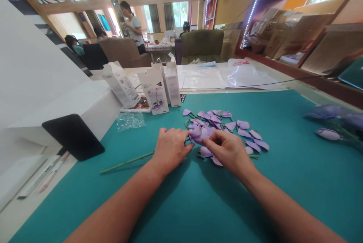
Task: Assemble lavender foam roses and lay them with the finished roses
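Note:
My left hand [173, 147] is closed around the stem of a purple artificial flower [198, 133], just below its bloom. The green stem [127, 162] runs out to the left behind that hand, low over the mat. My right hand [227, 146] pinches at the bloom's right side, its thumb and forefinger on a purple petal [208, 132]. Under and behind the bloom lie several loose purple petals [251, 137] with short green stem pieces. My fingers hide part of the flower.
A green mat [181, 205] covers the table. White boxes [155, 91] and crumpled clear plastic [130, 121] stand behind at left, near a black panel [73, 137]. More purple flowers [329, 134] lie at far right. Clear sheets [238, 76] lie at the back; a person [134, 27] stands beyond.

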`<state>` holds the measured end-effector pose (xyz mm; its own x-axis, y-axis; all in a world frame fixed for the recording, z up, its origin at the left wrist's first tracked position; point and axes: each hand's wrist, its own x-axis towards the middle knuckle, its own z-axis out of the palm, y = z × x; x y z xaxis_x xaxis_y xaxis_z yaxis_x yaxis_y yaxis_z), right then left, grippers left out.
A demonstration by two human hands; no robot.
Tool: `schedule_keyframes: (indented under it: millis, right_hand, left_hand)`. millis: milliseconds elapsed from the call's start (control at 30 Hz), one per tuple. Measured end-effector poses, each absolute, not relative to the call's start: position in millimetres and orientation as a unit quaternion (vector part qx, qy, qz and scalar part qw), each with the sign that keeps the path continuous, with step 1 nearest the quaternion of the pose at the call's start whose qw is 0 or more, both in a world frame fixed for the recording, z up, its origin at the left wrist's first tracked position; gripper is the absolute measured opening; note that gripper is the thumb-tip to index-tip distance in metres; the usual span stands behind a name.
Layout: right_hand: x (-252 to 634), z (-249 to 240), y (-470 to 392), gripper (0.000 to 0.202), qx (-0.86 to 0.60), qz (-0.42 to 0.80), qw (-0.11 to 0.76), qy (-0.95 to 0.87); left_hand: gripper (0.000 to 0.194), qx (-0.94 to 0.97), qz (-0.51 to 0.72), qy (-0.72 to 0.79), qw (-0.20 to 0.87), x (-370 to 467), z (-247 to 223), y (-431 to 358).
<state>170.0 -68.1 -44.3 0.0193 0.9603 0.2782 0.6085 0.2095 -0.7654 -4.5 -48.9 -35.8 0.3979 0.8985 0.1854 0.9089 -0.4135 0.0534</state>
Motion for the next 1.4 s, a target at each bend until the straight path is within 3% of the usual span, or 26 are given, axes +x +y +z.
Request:
schedule_keyframes:
  millis: [1200, 1400]
  right_hand:
    - [166.9, -51.0, -67.7, 0.031, -0.591, 0.254, 0.385, -0.661]
    - [179.4, -41.6, -64.7, 0.034, -0.573, 0.310, 0.377, -0.658]
  left_hand:
    - [0.018, -0.859, -0.050, -0.509, 0.015, -4.1, -34.8, -51.4]
    - [0.022, -0.850, -0.062, -0.523, 0.004, -6.3, -31.0, -49.3]
